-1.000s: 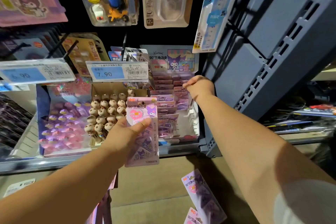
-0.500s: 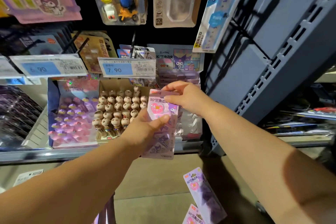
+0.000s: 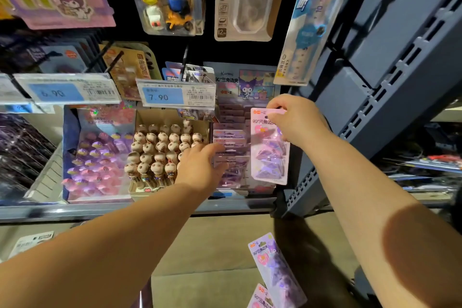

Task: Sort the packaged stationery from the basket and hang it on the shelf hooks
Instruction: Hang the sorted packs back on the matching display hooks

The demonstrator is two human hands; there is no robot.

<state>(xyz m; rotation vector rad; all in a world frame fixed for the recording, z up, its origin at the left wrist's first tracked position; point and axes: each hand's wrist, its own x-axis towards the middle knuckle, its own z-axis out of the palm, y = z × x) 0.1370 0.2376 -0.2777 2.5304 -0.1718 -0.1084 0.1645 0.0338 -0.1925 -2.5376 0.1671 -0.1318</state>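
Observation:
My right hand point(image 3: 297, 120) pinches the top of a pink and purple pack of corner clips point(image 3: 268, 155), which hangs upright in front of the right side of a display box point(image 3: 246, 82). Inside that box a row of like packs point(image 3: 228, 142) stands one behind another. My left hand point(image 3: 200, 167) reaches over the front packs with straight fingers touching them. Two more of the same packs point(image 3: 277, 265) lie low at the bottom right.
A carton of round-headed pens point(image 3: 162, 150) and a box of purple-topped items point(image 3: 100, 155) stand to the left. Price tags 7.90 point(image 3: 175, 94) and 6.90 point(image 3: 67, 92) jut out on hooks. A dark blue shelf upright point(image 3: 375, 117) slants at the right.
The clip pack has passed from my left hand to my right, which carried it right and up beside the box. My left hand let go and moved onto the packs in the box.

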